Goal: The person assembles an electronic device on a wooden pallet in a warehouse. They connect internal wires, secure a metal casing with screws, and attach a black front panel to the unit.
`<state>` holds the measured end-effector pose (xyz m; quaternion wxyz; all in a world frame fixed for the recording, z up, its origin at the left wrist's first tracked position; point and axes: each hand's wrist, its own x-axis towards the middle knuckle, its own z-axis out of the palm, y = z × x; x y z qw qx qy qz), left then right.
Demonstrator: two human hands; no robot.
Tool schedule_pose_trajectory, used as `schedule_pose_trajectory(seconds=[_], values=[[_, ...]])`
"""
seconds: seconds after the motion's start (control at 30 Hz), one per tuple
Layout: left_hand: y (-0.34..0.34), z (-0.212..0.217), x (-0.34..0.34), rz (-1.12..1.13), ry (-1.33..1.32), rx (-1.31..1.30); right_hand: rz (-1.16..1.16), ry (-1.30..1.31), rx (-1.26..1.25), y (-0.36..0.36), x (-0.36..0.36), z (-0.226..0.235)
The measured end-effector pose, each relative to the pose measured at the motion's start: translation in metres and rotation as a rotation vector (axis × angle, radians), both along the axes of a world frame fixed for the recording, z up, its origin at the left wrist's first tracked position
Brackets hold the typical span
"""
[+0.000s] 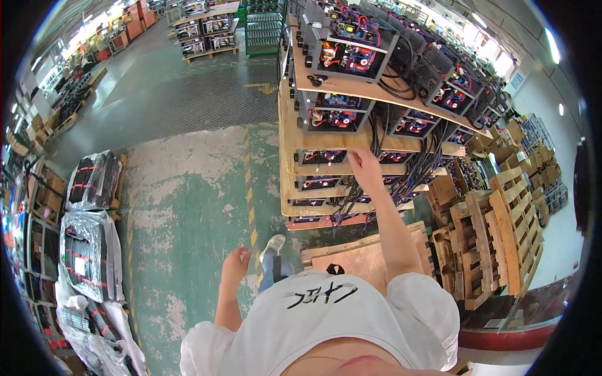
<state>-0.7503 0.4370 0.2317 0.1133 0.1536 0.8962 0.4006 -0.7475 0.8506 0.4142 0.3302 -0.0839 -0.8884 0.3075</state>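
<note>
Shirt: white sleeves and chest (338, 313) fill the lower edge, nearest the lens; one shoe (271, 245) shows on the green floor (188, 207) below.
Left hand: (236, 262) hangs loose at the person's side over the floor, fingers curled lightly inward, holding nothing.
Right hand: (362, 164) stretched forward to the front edge of a plywood shelf (326, 141) in the stacked rack; fingertips rest on the board's edge or on the unit just under it. Grip cannot be told from here; the fingers look flat rather than clenched.
Units: open-topped electronic boxes (351, 53) sit in rows on every shelf, circuit boards and red and blue wiring exposed.
Cables: black leads (382, 135) hang in bundles down the rack's right front corner, just beside the hand.
Handling, judged: metal-cased units likely heavy and stiff; boards and wires fragile. Take by the case sides, never by wiring.
Boards, judged: thin, loaded, liable to sag or tip.
Surroundings: empty wooden pallets (501, 232) lean at right; wrapped bundles (91, 247) on left.
</note>
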Motion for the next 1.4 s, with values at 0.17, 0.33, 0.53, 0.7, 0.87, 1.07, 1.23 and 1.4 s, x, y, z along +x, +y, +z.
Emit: schedule_pose_trajectory(seconds=[0.17,0.33,0.53,0.7,0.87,1.07,1.23,1.4], values=[[0.067,0.082,-0.150,-0.171,0.231,0.098,0.108,0.113,0.080,0.000,-0.074,0.071],[0.164,0.201,-0.272,-0.449,0.523,0.293,-0.014,0.025,0.219,0.005,-0.127,0.113],[0.257,0.258,-0.335,-0.766,0.722,0.482,-0.175,-0.046,0.195,0.021,-0.152,0.107],[0.295,0.271,-0.343,-0.942,0.778,0.511,-0.288,-0.089,0.269,0.033,-0.166,0.102],[0.311,0.286,-0.341,-1.055,0.927,0.452,-0.317,-0.191,0.298,0.035,-0.176,0.108],[0.320,0.291,-0.342,-1.232,0.901,0.470,-0.269,-0.191,0.334,0.038,-0.174,0.112],[0.324,0.288,-0.346,-1.220,0.828,0.478,-0.296,-0.201,0.203,0.039,-0.174,0.111],[0.320,0.288,-0.358,-1.108,0.819,0.571,-0.345,-0.107,-0.155,0.032,-0.179,0.105]])
